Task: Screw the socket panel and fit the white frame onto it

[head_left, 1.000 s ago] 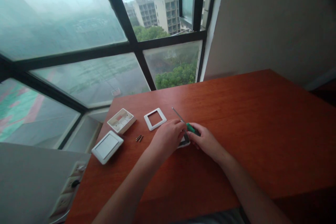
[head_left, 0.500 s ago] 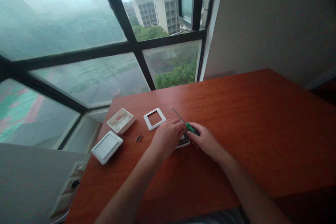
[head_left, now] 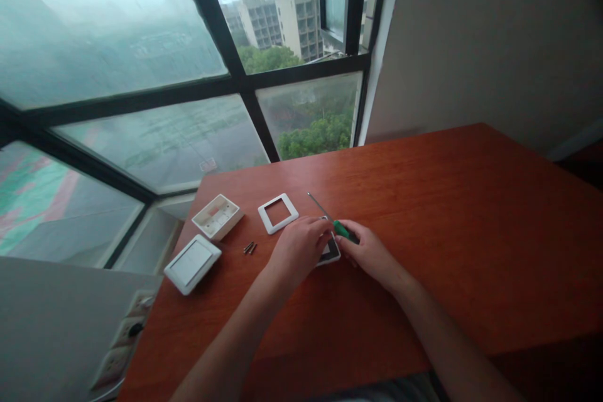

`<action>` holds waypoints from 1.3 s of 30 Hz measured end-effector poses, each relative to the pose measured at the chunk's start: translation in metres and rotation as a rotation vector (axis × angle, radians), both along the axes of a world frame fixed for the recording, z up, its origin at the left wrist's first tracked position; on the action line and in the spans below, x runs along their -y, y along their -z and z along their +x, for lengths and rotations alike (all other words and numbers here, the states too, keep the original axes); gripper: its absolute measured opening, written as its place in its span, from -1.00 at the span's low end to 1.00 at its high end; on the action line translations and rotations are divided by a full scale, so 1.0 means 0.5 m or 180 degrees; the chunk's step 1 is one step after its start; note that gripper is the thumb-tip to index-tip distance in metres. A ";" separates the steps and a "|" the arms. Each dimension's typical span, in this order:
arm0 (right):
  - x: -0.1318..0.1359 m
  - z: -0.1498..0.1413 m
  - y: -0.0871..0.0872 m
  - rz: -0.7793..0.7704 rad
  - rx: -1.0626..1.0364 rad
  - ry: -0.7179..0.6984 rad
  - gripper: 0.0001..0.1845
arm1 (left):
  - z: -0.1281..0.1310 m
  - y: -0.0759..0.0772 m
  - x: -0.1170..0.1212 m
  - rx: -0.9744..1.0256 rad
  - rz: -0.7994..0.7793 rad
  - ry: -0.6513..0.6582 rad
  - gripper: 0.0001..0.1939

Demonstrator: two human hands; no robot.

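On the table, a white wall switch piece with a dark inner face (head_left: 333, 252) lies between my hands, partly covered by my left hand. My left hand (head_left: 301, 242) is bent over it, fingers curled and pressed together; whatever they pinch is hidden. My right hand (head_left: 365, 244) is closed around the green handle of a screwdriver (head_left: 340, 228). Its thin metal shaft points up and to the left, away from the switch piece. Just beyond my left hand lies a white square frame (head_left: 265, 218). Several small screws (head_left: 249, 248) rest left of my left wrist.
An open white mounting box (head_left: 217, 217) sits near the left table edge. Nearer to me is a white switch panel (head_left: 192, 264). The reddish-brown wooden table (head_left: 461, 232) stands against a dark-framed window (head_left: 155, 97). Wall sockets (head_left: 123, 342) are below, at left.
The switch piece has turned slightly, so more of its dark inner face shows beside my left fingers. Both hands and the screwdriver have hardly moved.
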State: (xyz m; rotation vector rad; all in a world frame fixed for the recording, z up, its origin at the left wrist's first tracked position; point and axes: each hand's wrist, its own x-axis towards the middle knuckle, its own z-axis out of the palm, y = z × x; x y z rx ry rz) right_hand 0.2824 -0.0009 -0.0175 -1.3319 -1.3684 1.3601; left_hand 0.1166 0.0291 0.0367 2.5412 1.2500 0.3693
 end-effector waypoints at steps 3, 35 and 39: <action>0.001 0.000 -0.001 0.0001 -0.0004 -0.0004 -0.65 | 0.003 -0.002 0.001 0.0008 -0.0008 -0.0064 -0.88; 0.001 -0.003 -0.002 -0.0056 0.0065 0.0253 -0.59 | -0.093 0.054 0.058 0.0791 -0.0183 -0.0478 -0.38; -0.009 -0.002 -0.009 0.0181 0.0389 0.0330 -0.61 | -0.094 0.062 0.061 0.0906 -0.0268 -0.0353 -0.37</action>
